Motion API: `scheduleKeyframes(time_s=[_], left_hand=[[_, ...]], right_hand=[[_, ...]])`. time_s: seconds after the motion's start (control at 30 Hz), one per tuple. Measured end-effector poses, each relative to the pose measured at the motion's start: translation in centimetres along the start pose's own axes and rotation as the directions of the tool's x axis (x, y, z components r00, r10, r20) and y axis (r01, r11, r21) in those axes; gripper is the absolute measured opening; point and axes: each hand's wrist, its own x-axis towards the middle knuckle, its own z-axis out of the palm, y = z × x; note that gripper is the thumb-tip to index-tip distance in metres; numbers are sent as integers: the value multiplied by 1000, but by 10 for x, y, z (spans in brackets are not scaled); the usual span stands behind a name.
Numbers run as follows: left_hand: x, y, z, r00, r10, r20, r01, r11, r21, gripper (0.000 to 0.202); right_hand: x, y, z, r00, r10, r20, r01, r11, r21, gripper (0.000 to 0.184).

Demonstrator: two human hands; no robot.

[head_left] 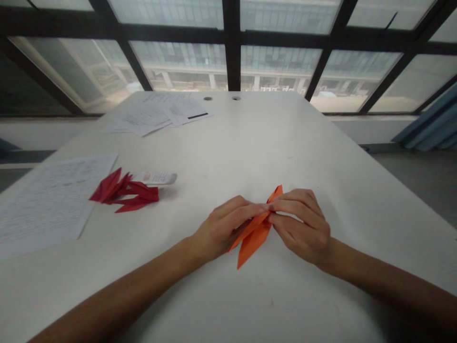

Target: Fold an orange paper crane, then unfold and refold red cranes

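Note:
A folded piece of orange origami paper [254,239] is held between both hands above the white table [228,152]. My left hand [228,221] grips it from the left, fingers stretched along its upper edge and thumb hidden. On the other side my right hand [303,221] pinches the upper middle of the paper between thumb and fingers. Two pointed flaps hang down toward me, and one tip sticks up behind the fingers. To the left lies a folded red origami piece [137,196] with several pointed parts.
A white remote control [157,178] lies behind the red origami. One printed sheet [46,200] covers the table's left side; several more papers [150,114] overlap at the far left. Windows [278,66] stand beyond the far edge, a blue curtain [432,124] at right.

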Motion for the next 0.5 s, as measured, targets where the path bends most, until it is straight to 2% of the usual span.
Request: scheduleKeyframes(time_s=[0.07,0.1,0.13,0.17,0.2,0.27,0.33,0.37,0.43,0.5], left_hand=[[0,1,3,997,-56,-45,56,998,-15,37],[0,1,5,989,-124,-81,121,992,-44,39],[1,1,7,970,-211,-120,200,975,-94,41],[1,0,10,940,-309,-144,284,944,-169,43],[1,-1,13,915,-378,-140,332,904,-270,46],[2,-3,17,879,-464,-112,374,814,-444,50],[4,-4,19,863,-498,-89,373,745,-552,50],[5,-4,19,857,-508,-83,372,722,-583,49],[8,-2,19,853,-518,-67,368,688,-625,44],[10,0,19,853,-520,-56,365,668,-648,40]], right_hand=[[4,-2,0,999,47,1,-47,998,42,27],[7,-3,0,994,108,13,-108,991,76,25],[9,-4,0,980,195,38,-199,973,119,21],[11,-4,0,947,310,85,-320,933,165,16],[13,-3,0,892,426,152,-451,866,217,10],[14,-2,2,747,591,304,-664,675,321,3],[14,0,3,642,644,416,-765,504,401,7],[14,0,4,617,650,444,-784,457,420,8],[15,0,3,615,647,450,-786,458,415,9],[17,-2,2,654,631,418,-756,534,377,10]])
